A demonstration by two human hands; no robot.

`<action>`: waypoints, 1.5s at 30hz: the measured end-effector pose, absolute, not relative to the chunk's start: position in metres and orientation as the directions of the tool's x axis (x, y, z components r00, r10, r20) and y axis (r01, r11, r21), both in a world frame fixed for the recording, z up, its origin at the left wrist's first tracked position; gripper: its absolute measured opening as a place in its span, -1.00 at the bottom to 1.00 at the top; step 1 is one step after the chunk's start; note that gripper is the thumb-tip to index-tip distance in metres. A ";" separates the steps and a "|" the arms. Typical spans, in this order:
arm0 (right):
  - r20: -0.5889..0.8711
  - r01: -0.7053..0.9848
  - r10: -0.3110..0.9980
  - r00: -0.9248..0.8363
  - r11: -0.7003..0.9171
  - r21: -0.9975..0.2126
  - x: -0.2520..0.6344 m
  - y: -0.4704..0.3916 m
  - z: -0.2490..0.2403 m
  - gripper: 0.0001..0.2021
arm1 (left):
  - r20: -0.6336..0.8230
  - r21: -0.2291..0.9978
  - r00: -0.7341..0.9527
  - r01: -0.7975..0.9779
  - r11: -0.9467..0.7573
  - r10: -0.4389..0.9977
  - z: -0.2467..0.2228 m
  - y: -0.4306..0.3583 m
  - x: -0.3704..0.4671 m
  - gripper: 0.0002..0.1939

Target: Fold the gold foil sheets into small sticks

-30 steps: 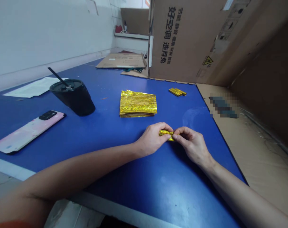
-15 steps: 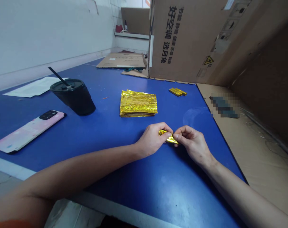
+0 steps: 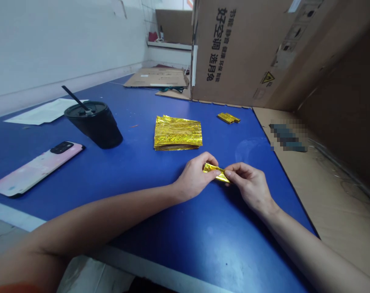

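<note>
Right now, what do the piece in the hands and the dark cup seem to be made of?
The held piece: probably thin foil or foil-coated paper, shiny gold, judging by its bright, creased glints. The cup: likely plastic, though coated metal is possible; smooth, dark, with soft highlights.

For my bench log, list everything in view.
Foil strip: one, gold, between both hands
Foil stack: one, gold, table centre
Folded foil pieces: a few, gold, beyond right hand
Lidded cup with straw: one, black, left of stack
Phone: one, pink-white, table's left
Paper: one, white, behind cup
Cardboard: several pieces, brown, far side and right
Pixelated object: one, dark, right-hand cardboard
Small item: one, red, far ledge
Table: one, blue, under stack
Wall: one, white, left
Clothing: one patch, orange, bottom-left
Left hand: one, bare, strip's left end
Right hand: one, bare, strip's right end
</note>
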State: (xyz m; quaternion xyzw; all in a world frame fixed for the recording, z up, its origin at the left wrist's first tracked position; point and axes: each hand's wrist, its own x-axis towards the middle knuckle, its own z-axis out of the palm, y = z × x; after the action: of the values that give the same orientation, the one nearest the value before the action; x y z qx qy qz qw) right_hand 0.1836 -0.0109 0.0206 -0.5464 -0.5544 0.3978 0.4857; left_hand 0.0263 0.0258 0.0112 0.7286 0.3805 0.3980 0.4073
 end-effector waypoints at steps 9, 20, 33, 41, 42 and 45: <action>0.276 0.434 0.960 0.049 0.228 -0.871 0.185 -0.015 0.014 -0.86 | 0.170 0.955 0.399 0.158 -0.250 0.901 0.003 0.032 0.028 -0.86; 0.334 0.516 0.942 0.022 0.275 -0.811 0.185 -0.015 0.011 -0.89 | 0.069 0.970 0.369 0.191 -0.149 0.927 0.009 0.031 0.029 -0.83; 0.356 0.523 0.934 0.022 0.292 -0.800 0.184 -0.018 0.011 -0.90 | 0.042 0.987 0.394 0.126 -0.099 0.918 0.012 0.031 0.030 -0.89; 0.327 0.472 0.944 -0.047 0.310 -0.825 0.185 -0.018 0.011 -0.90 | 0.113 0.949 0.389 0.230 -0.215 0.914 0.007 0.033 0.029 -0.90; 0.330 0.462 0.943 -0.040 0.310 -0.831 0.185 -0.018 0.012 -0.91 | 0.110 0.950 0.391 0.229 -0.212 0.914 0.007 0.033 0.028 -0.90; 0.331 0.448 0.943 -0.032 0.310 -0.839 0.184 -0.017 0.012 -0.93 | 0.109 0.946 0.385 0.242 -0.214 0.916 0.006 0.033 0.028 -0.89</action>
State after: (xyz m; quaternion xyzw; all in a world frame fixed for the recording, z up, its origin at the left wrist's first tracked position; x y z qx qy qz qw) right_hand 0.1844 -0.0170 0.0118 -0.5222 -0.6660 0.2691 0.4597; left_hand 0.0277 0.0327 0.0063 0.6898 0.4196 0.3622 0.4657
